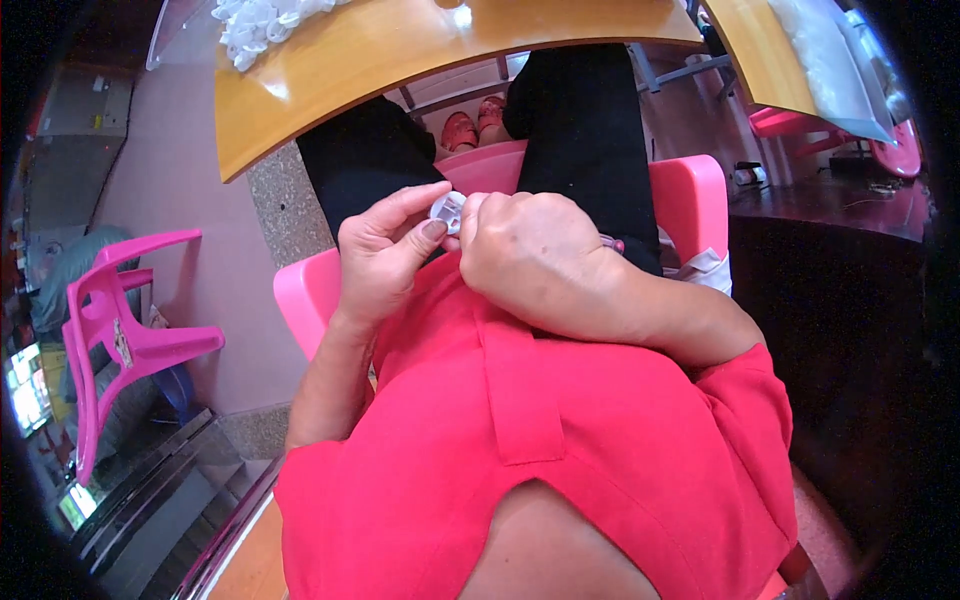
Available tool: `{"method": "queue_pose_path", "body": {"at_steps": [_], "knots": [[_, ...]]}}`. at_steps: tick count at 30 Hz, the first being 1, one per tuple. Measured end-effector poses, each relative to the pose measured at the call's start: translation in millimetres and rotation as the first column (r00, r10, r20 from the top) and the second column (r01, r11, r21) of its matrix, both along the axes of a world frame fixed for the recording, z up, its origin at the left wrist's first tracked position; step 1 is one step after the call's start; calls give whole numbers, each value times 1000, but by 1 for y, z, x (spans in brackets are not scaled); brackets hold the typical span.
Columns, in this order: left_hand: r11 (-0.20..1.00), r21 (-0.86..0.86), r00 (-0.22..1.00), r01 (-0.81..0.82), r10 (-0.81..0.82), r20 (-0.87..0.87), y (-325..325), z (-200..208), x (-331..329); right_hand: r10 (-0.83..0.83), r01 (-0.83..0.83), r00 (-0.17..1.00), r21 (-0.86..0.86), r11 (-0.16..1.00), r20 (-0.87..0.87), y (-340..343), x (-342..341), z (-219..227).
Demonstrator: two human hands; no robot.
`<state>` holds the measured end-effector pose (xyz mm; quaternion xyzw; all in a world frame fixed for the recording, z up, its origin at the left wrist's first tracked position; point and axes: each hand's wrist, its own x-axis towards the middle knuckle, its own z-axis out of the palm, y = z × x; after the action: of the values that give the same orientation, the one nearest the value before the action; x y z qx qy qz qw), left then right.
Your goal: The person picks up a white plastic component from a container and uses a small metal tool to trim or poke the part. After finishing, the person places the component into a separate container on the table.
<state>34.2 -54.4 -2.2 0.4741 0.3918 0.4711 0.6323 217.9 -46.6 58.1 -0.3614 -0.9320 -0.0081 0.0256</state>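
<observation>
Both my hands meet over my lap, just above my red shirt. My left hand pinches a small white round plastic part between thumb and forefinger. My right hand closes on the same part from the right, its fingers curled over it. Most of the part is hidden by my fingers. I sit on a pink plastic chair, and my black trousers run out under the table.
A yellow wooden table lies ahead, with a pile of small white plastic parts at its far left. A second yellow table with a clear plastic bag stands at the right. An empty pink chair is at my left.
</observation>
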Motion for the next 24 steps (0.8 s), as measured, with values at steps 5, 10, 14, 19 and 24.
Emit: {"method": "queue_pose_path", "body": {"at_steps": [5,10,14,19,24], "knots": [[999,-42,964,33,-20,265,13,-1,-8,-114,70,957,-169,983,-267,5,7,6],[998,-49,948,28,-11,318,12,2,-14,-170,52,914,-311,949,-368,8,6,2],[999,-27,943,-39,46,329,9,0,-11,-227,43,872,-395,918,-434,9,0,-2],[997,-3,951,-74,71,302,7,3,-10,-262,-11,818,-469,883,-512,11,-2,-10],[998,9,959,-68,63,278,6,3,-11,-323,-12,797,-548,836,-511,14,-4,-15]]}}
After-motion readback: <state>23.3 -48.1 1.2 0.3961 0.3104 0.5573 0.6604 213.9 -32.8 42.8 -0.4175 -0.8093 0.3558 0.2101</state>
